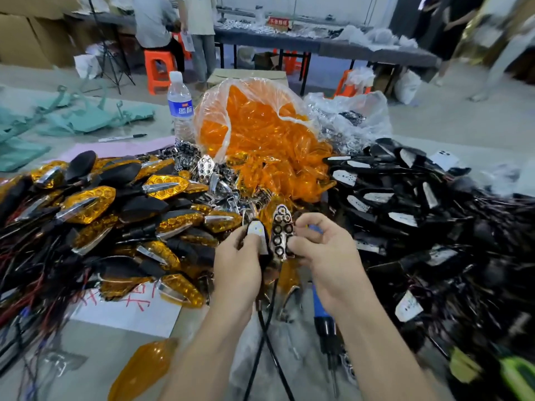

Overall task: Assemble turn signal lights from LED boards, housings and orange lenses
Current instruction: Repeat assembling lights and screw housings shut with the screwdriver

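Two clenched grips: left grip [237,270] on LED-board housing [257,228], right grip [327,256] on chrome reflector [281,231] alongside.

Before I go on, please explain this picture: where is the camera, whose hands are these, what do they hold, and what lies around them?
There is no machine: this is one picture from a camera worn on a person's head, looking down at that person's bare hands. The left hand grips a black housing with a white LED board in it. The right hand pinches a chrome reflector beside it. On the surface lie finished lights at the left, more housings at the right, a bag of orange lenses behind, a bottle and one loose lens near the person.
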{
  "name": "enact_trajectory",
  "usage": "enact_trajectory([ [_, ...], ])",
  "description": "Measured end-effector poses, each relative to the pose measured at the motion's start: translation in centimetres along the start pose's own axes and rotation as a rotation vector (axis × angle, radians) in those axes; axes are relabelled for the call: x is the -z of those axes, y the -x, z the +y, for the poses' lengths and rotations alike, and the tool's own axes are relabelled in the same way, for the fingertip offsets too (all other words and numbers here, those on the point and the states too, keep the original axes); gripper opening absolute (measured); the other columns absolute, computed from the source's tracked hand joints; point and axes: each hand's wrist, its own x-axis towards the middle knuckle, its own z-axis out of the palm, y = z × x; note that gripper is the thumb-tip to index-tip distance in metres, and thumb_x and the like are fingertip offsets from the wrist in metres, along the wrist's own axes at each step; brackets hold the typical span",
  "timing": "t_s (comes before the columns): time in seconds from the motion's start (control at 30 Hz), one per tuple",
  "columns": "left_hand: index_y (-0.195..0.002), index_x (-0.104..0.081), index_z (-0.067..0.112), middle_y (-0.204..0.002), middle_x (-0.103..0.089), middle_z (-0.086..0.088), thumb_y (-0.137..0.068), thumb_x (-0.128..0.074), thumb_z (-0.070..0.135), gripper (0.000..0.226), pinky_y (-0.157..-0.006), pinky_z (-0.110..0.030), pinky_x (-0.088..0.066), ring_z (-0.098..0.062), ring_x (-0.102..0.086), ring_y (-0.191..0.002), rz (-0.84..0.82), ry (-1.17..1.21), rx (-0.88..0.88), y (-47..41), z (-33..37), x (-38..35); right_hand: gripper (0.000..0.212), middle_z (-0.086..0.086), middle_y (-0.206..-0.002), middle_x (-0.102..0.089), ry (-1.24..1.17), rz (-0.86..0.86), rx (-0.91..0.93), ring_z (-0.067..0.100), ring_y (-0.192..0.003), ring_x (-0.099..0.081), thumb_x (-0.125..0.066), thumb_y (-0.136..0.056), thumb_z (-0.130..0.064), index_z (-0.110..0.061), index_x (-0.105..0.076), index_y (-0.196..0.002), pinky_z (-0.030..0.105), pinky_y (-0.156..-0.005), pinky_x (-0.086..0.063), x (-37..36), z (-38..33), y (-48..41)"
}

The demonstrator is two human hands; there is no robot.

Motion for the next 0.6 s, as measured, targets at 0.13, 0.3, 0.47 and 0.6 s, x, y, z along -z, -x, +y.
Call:
enact_trajectory([
  [0.13, -0.095, -0.077, 0.027, -0.098, -0.078, -0.009, -0.082, -0.053, 0.029, 0.028, -0.089, -0.063, -0.059, -0.038, -0.071, -0.098, -0.08, -0.021, -0.024, 1.6, 0.3, 0.0, 0.038, 0.008, -0.088, -0.079, 0.042, -0.007, 0.015, 0.019, -0.071, -0.069, -0.063, -0.086, 0.019, -0.015, -0.067, -0.103, 0.029, -0.063, -0.054, 0.6, -0.7, 2.0],
  [0.3, -0.089, -0.074, 0.024, -0.091, -0.072, -0.02, -0.085, -0.052, 0.024, 0.023, -0.077, -0.061, -0.061, -0.043, -0.07, -0.084, -0.089, -0.004, -0.043, 2.4, -0.3, 0.4, 0.039, -0.002, -0.085, -0.08, 0.148, 0.226, 0.121, 0.009, -0.078, -0.073, -0.072, -0.084, 0.011, -0.028, -0.08, -0.085, 0.021, -0.068, -0.057, 0.6, -0.6, 3.0],
  [0.47, -0.082, -0.071, 0.025, -0.074, -0.073, -0.002, -0.085, -0.051, 0.021, 0.02, -0.057, -0.042, -0.055, -0.021, -0.069, -0.067, -0.067, -0.061, -0.122, 3.0, -0.3, 0.1, 0.029, -0.031, -0.078, -0.071, 0.682, 0.321, 0.49, -0.005, -0.072, -0.07, -0.076, -0.083, -0.008, -0.037, -0.076, -0.08, 0.013, -0.069, -0.055, -0.7, 0.3, 4.4],
  [0.6, -0.083, -0.07, 0.034, -0.066, -0.066, 0.005, -0.088, -0.049, 0.033, 0.022, -0.062, -0.042, -0.046, -0.015, -0.057, -0.063, 0.013, -0.067, -0.175, 3.1, -0.4, 0.2, 0.031, -0.032, -0.082, -0.072, 0.613, 0.157, 0.445, -0.005, -0.079, -0.07, -0.078, -0.081, -0.02, -0.047, -0.074, -0.095, 0.01, -0.072, -0.051, -1.3, 1.3, 5.2],
])
